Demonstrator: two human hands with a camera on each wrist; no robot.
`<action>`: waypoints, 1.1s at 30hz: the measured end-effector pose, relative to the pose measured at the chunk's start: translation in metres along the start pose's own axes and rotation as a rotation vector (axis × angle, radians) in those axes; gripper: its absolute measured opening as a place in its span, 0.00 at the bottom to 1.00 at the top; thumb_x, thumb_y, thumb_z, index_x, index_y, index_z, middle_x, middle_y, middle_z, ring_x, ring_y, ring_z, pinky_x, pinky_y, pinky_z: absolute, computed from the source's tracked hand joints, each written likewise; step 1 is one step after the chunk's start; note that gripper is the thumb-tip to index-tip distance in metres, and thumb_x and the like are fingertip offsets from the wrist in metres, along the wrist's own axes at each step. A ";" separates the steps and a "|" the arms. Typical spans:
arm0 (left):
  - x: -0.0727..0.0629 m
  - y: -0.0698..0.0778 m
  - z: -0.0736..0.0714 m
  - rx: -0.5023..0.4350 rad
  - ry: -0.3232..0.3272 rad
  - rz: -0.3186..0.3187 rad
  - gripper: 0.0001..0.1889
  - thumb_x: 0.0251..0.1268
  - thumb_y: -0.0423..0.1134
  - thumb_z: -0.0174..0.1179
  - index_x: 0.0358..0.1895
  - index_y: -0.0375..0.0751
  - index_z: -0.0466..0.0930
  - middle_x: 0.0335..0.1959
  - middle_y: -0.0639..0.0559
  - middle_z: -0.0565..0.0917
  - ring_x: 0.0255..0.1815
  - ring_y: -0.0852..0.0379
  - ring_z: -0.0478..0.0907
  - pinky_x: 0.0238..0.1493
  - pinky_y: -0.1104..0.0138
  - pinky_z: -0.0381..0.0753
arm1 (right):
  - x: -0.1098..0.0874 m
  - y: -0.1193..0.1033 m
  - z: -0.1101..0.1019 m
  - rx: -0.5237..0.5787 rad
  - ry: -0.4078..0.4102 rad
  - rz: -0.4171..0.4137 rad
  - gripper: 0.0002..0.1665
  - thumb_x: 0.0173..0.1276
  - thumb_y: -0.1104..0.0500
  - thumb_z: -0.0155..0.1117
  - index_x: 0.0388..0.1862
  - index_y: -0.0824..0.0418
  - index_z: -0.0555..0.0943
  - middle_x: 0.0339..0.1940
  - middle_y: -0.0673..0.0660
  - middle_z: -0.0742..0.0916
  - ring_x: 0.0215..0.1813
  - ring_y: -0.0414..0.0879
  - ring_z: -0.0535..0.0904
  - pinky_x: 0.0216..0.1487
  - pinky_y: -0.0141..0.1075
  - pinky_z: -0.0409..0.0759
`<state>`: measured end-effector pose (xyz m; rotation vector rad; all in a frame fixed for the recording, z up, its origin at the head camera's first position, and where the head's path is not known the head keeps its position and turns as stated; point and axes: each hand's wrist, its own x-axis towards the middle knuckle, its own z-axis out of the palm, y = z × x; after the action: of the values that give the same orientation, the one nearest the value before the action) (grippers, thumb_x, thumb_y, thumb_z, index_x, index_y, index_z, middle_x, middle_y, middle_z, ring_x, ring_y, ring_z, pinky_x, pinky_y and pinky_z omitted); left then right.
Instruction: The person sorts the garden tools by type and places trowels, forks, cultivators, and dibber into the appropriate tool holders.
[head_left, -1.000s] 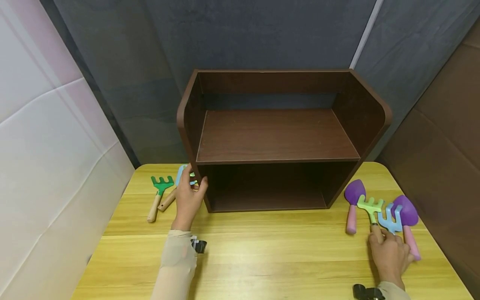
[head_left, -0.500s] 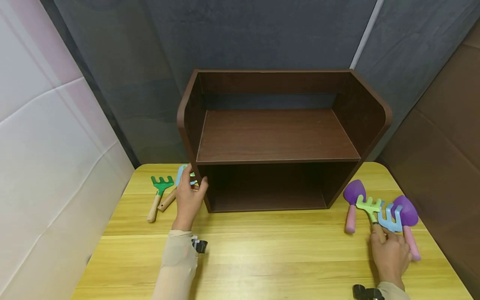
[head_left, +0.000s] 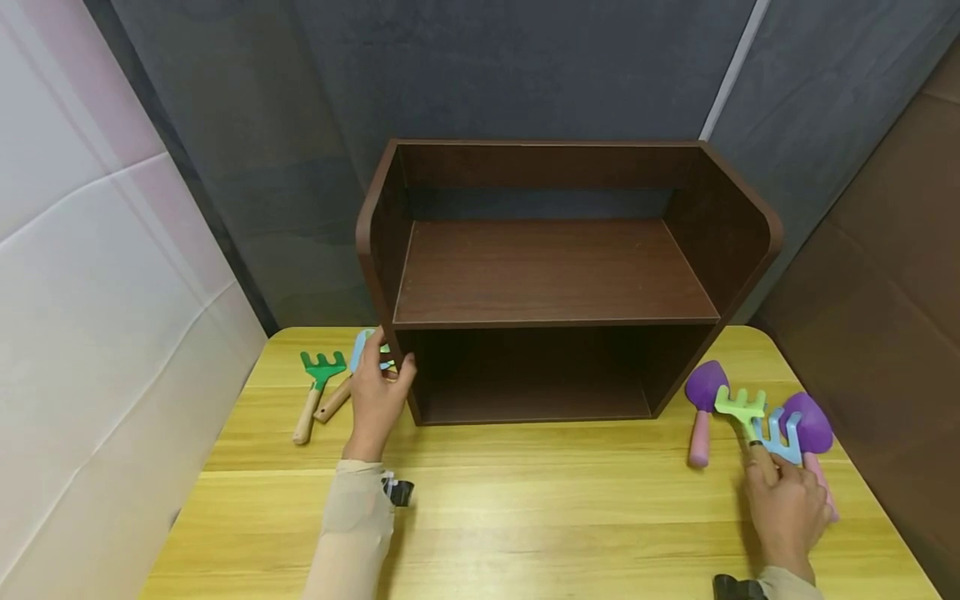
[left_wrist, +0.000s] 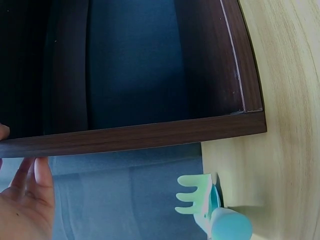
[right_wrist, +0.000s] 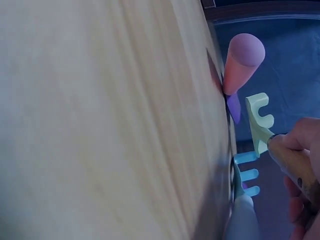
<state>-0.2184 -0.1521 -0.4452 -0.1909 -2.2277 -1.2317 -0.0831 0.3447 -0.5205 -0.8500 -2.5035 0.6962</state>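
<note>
A dark brown two-tier shelf [head_left: 555, 271] stands on the yellow wood-grain table [head_left: 525, 508]. My left hand [head_left: 377, 408] grips its left side panel [left_wrist: 135, 137], thumb on the inner side and fingers outside. At the right, my right hand [head_left: 787, 508] holds a light green hand rake [head_left: 741, 406] by its wooden handle [right_wrist: 295, 165], with the prongs pointing away from me. In the right wrist view the rake is above the tabletop. Close beside it lie a light blue rake [head_left: 782, 442] and two purple toy shovels with pink handles, one left [head_left: 705, 386] and one right [head_left: 812, 425].
Left of the shelf lie a dark green rake [head_left: 324, 368] with a wooden handle and another wooden-handled tool [head_left: 334, 400], partly behind my left hand. Light blue and light green tools show there too. A white partition [head_left: 112, 275] borders the left, a brown one [head_left: 870, 275] the right.
My right hand has shifted slightly right with the light green rake, whose handle now slants more. My left hand stays on the shelf's side.
</note>
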 end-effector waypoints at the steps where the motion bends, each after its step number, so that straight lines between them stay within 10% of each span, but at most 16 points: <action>1: 0.000 0.000 0.000 -0.001 0.001 0.003 0.26 0.62 0.33 0.60 0.65 0.39 0.68 0.52 0.38 0.79 0.40 0.45 0.83 0.31 0.73 0.77 | 0.000 0.000 -0.001 0.003 0.004 -0.001 0.27 0.66 0.51 0.53 0.55 0.71 0.78 0.53 0.78 0.76 0.54 0.73 0.68 0.55 0.61 0.59; 33: 0.003 -0.001 0.003 0.011 0.003 -0.004 0.27 0.62 0.34 0.60 0.65 0.38 0.68 0.52 0.39 0.78 0.41 0.46 0.82 0.32 0.73 0.77 | 0.012 -0.041 -0.036 0.093 0.133 -0.036 0.26 0.64 0.54 0.58 0.55 0.71 0.79 0.44 0.73 0.78 0.48 0.68 0.71 0.46 0.55 0.59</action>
<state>-0.2226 -0.1512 -0.4454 -0.1802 -2.2334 -1.2206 -0.0915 0.3356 -0.4658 -0.7892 -2.3441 0.7134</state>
